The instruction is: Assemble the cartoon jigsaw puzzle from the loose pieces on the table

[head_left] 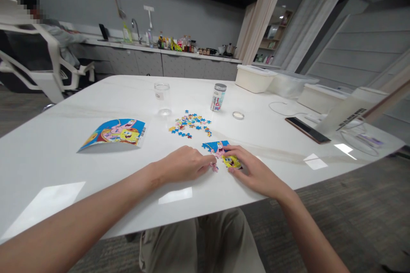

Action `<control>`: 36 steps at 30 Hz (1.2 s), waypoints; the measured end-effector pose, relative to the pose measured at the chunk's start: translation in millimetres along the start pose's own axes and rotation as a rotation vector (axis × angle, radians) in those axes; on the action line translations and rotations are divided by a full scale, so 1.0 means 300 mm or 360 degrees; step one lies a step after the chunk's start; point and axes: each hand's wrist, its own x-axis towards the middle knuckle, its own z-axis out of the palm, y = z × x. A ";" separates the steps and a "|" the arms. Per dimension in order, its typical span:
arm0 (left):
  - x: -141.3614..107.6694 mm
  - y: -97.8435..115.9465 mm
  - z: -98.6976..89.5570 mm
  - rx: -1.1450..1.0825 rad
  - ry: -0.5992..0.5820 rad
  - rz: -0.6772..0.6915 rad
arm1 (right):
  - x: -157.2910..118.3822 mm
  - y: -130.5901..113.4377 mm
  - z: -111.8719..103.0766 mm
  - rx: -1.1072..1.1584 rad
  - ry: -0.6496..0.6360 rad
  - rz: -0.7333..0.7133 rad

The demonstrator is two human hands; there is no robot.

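Observation:
A partly joined jigsaw puzzle (231, 161) with a blue, pink and yellow cartoon picture lies on the white table in front of me. My left hand (187, 164) is closed, its index finger pressing at a small pink puzzle piece (214, 168) by the joined part's lower left edge. From the right, my right hand (253, 170) rests on the joined section, thumb and fingers apart around its yellow area. Loose puzzle pieces (192, 123) are heaped just beyond. To the left lies a curled picture sheet (120, 132) with the same cartoon figures.
Behind the pieces stand a clear open jar (163, 100) and a printed canister with a lid (218, 97). A ring-shaped lid (238, 115) lies nearby. Rightward are a dark phone (307, 130), cables and storage boxes (256, 79). A person sits in a white chair (51, 59) at far left.

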 end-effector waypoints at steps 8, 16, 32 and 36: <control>-0.011 -0.030 -0.013 -0.0008 0.0009 0.0082 | -0.001 -0.012 -0.004 0.0043 0.0013 -0.0008; -0.029 -0.129 -0.038 -0.0052 -0.0026 -0.0019 | 0.004 -0.014 0.001 0.0068 0.0026 -0.0037; -0.040 -0.208 -0.045 0.0093 -0.0187 -0.0313 | 0.453 0.112 -0.020 -0.0214 0.0153 0.0109; -0.048 -0.221 -0.032 0.0140 -0.0147 -0.0347 | 0.569 0.157 0.000 -0.0396 0.0011 0.0017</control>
